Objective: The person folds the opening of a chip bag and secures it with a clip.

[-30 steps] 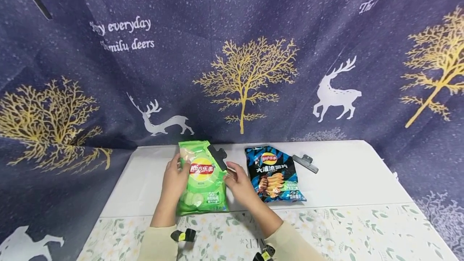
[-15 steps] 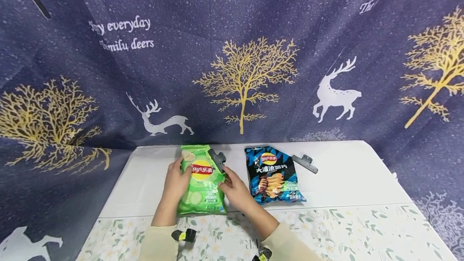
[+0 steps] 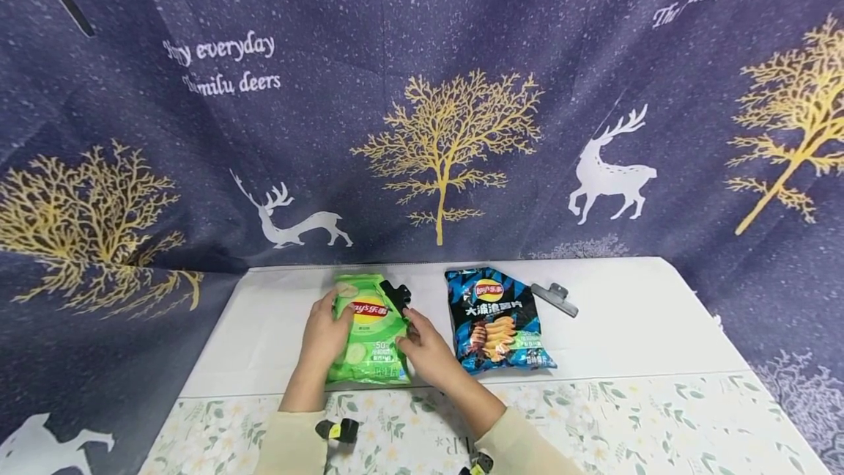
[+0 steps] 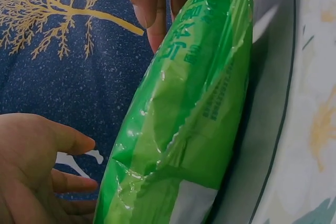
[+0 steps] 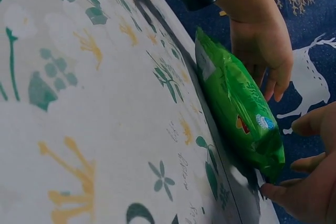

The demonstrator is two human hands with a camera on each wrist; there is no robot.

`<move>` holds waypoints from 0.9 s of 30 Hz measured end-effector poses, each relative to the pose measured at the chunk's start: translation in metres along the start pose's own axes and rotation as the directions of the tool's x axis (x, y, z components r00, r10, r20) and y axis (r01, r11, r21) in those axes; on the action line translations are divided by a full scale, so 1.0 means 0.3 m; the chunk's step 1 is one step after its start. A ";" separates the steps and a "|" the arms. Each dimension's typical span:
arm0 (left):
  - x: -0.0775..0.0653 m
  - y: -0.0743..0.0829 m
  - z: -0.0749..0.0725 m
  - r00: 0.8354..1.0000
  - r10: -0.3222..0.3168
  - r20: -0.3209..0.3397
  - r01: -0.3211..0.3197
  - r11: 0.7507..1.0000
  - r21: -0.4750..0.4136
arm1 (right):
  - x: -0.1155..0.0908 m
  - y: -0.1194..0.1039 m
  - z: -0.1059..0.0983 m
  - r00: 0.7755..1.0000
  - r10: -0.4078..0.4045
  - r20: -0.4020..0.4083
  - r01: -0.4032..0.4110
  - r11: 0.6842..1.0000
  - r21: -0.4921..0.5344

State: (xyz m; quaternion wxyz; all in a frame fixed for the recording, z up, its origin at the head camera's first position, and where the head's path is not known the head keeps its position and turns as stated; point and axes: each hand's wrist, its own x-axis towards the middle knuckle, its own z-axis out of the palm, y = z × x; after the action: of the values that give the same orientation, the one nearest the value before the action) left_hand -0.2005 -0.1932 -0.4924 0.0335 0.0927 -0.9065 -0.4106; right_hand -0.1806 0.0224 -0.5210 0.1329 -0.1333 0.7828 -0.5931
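A green bag of Lay's potato chips lies on the white back part of the table. A black bag clip grips its slanted upper right corner. My left hand holds the bag's left side, with the thumb over the front. My right hand is at the bag's right edge, thumb on the front and index finger just below the clip. In the right wrist view, the right hand's fingers curve around the end of the green bag.
Right of my right hand lies a blue and black Lay's bag, with a grey clip on its upper right corner. A floral cloth covers the table's front. A dark blue curtain hangs directly behind the table.
Both hands have brought the green bag slightly toward me and lower. My right thumb has come onto the bag's front edge. The blue bag has not moved.
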 end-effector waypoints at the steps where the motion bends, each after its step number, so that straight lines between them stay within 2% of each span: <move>1: 0.000 -0.001 0.000 1.000 -0.002 0.008 0.002 1.000 0.005 | 0.000 0.001 0.000 1.000 -0.002 0.000 0.002 1.000 -0.014; 8: 0.003 0.002 -0.003 1.000 -0.013 0.021 0.013 1.000 0.014 | 0.000 -0.005 -0.007 1.000 -0.013 0.003 0.013 0.995 -0.100; 12: 0.003 0.004 -0.005 1.000 -0.001 -0.011 0.001 1.000 -0.010 | -0.003 -0.011 -0.015 1.000 -0.004 0.002 0.004 0.995 -0.104; 20: 0.006 -0.005 -0.008 0.998 0.026 -0.052 -0.028 0.999 -0.045 | 0.004 -0.023 -0.037 0.999 -0.043 -0.012 0.042 0.994 -0.100; 27: 0.000 0.023 0.003 0.996 0.052 -0.072 -0.059 0.994 -0.090 | 0.012 -0.037 -0.063 0.999 -0.015 -0.042 0.012 0.998 -0.061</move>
State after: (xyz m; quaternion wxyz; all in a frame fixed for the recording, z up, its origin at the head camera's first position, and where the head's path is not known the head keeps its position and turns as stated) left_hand -0.2016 -0.1881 -0.4880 0.0805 0.0800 -0.8871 -0.4473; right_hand -0.1903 0.0350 -0.5054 0.1083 -0.1300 0.8022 -0.5726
